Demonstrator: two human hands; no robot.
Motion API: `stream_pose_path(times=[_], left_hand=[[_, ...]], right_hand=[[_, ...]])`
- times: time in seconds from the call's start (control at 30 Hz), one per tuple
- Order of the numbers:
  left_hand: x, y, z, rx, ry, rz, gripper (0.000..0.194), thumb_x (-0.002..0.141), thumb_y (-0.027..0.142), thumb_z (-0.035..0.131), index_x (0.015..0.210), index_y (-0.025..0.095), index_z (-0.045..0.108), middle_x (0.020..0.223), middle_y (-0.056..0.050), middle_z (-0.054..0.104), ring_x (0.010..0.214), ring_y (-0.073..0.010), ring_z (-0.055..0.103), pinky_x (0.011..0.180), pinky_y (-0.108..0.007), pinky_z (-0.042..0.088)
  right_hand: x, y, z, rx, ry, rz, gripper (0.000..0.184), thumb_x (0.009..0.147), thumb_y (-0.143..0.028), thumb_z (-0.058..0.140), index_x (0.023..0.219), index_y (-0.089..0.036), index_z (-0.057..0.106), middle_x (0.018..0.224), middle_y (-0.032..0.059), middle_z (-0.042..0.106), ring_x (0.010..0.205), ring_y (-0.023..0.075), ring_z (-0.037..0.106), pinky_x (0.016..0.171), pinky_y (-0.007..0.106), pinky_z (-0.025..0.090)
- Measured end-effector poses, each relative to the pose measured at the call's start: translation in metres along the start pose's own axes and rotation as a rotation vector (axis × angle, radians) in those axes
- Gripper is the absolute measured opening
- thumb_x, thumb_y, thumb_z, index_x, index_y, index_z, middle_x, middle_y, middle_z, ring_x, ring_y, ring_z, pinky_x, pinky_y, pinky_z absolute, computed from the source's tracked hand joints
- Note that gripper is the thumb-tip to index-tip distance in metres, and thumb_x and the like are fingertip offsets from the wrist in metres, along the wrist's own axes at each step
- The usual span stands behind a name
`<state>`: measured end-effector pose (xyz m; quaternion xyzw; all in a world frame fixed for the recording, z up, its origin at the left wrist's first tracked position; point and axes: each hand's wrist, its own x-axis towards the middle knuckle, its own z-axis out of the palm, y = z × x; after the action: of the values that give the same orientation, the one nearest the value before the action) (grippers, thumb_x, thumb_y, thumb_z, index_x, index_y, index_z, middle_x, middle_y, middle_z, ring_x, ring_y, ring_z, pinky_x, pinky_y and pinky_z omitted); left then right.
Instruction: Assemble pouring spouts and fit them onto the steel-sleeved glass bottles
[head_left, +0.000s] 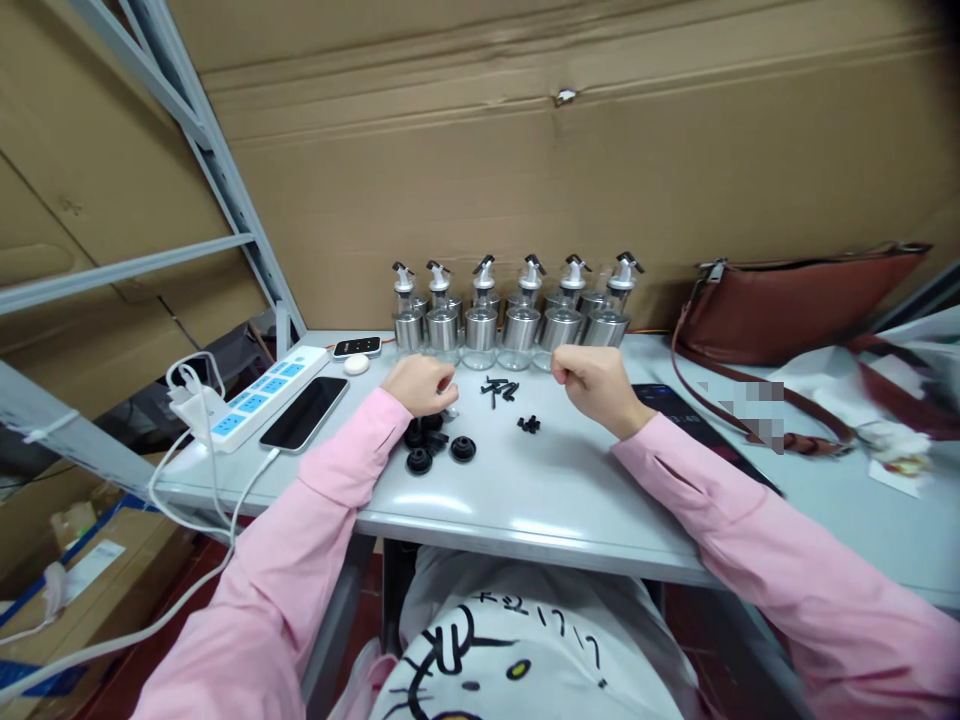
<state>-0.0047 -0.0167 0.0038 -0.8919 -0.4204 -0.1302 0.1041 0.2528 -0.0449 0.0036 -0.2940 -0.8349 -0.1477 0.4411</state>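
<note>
My left hand (422, 384) is closed in a fist above the table, with nothing showing in it. Just below it lie several round black caps (463, 449), partly hidden by the hand and sleeve. My right hand (597, 386) also makes a fist, held over the right part of the table, and no object sticks out of it. Between the hands are a small heap of thin black pieces (499, 388) and a cluster of tiny black parts (529, 425). Behind them stand several glass bottles with steel sleeves (481, 328) and pump-like spout tops.
On the left are a white power strip (259, 400) with cables, a phone (305, 414), a small black device (358, 347) and a white round case (356, 364). A dark phone or tablet (697, 432) and a brown bag (795, 305) lie right. Cardboard (480, 150) walls the back.
</note>
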Motion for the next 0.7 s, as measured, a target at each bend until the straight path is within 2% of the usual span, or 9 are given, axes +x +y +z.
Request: stream_pose_path(times=[0.17,0.27,0.37,0.43,0.53,0.7], left_hand=[[-0.002,0.008,-0.001,0.095,-0.139,-0.038,0.022,0.071,0.034,0.050,0.067,0.017,0.063,0.069,-0.009,0.068,0.071,-0.0241,0.064,0.063,-0.031,0.041],[-0.002,0.011,0.000,0.093,-0.174,-0.056,0.024,0.072,0.035,0.049,0.068,0.016,0.064,0.068,-0.009,0.068,0.070,-0.0255,0.064,0.061,-0.031,0.040],[-0.002,0.013,0.001,0.074,-0.176,-0.015,0.019,0.070,0.030,0.050,0.067,0.016,0.062,0.069,-0.008,0.067,0.069,-0.0236,0.063,0.060,-0.030,0.040],[-0.002,0.014,0.003,0.051,-0.127,0.061,0.013,0.069,0.026,0.050,0.069,0.017,0.060,0.072,-0.006,0.067,0.069,-0.0209,0.062,0.062,-0.029,0.040],[-0.002,0.015,0.004,0.020,0.026,0.181,0.011,0.070,0.020,0.047,0.076,0.017,0.056,0.074,-0.003,0.065,0.065,-0.0163,0.059,0.065,-0.028,0.041],[-0.001,0.018,0.008,-0.006,0.291,0.338,0.009,0.071,0.015,0.042,0.076,0.018,0.050,0.064,0.001,0.061,0.057,-0.0126,0.055,0.062,-0.025,0.040]], right_hand=[[0.001,-0.007,-0.002,0.016,-0.037,0.035,0.019,0.050,-0.002,0.032,0.052,-0.021,0.033,0.045,-0.0039,0.039,0.041,0.0099,0.038,0.045,0.020,0.027],[0.000,-0.008,-0.003,0.024,-0.039,0.048,0.019,0.051,-0.002,0.032,0.052,-0.021,0.034,0.045,-0.0036,0.040,0.041,0.0102,0.038,0.045,0.020,0.027],[-0.001,-0.007,-0.002,0.018,-0.021,0.016,0.020,0.051,-0.001,0.032,0.052,-0.021,0.034,0.045,-0.0038,0.040,0.041,0.0102,0.039,0.044,0.020,0.027],[-0.002,-0.006,-0.002,0.002,0.004,-0.005,0.021,0.051,0.000,0.031,0.052,-0.021,0.034,0.045,-0.0040,0.040,0.041,0.0099,0.039,0.044,0.020,0.028],[-0.002,-0.008,-0.002,-0.016,0.029,-0.017,0.022,0.051,0.001,0.031,0.053,-0.021,0.034,0.045,-0.0041,0.041,0.041,0.0098,0.039,0.045,0.020,0.028],[-0.002,-0.014,0.001,0.006,-0.039,-0.026,0.021,0.051,0.000,0.031,0.054,-0.021,0.035,0.046,-0.0035,0.042,0.043,0.0107,0.040,0.047,0.021,0.029]])
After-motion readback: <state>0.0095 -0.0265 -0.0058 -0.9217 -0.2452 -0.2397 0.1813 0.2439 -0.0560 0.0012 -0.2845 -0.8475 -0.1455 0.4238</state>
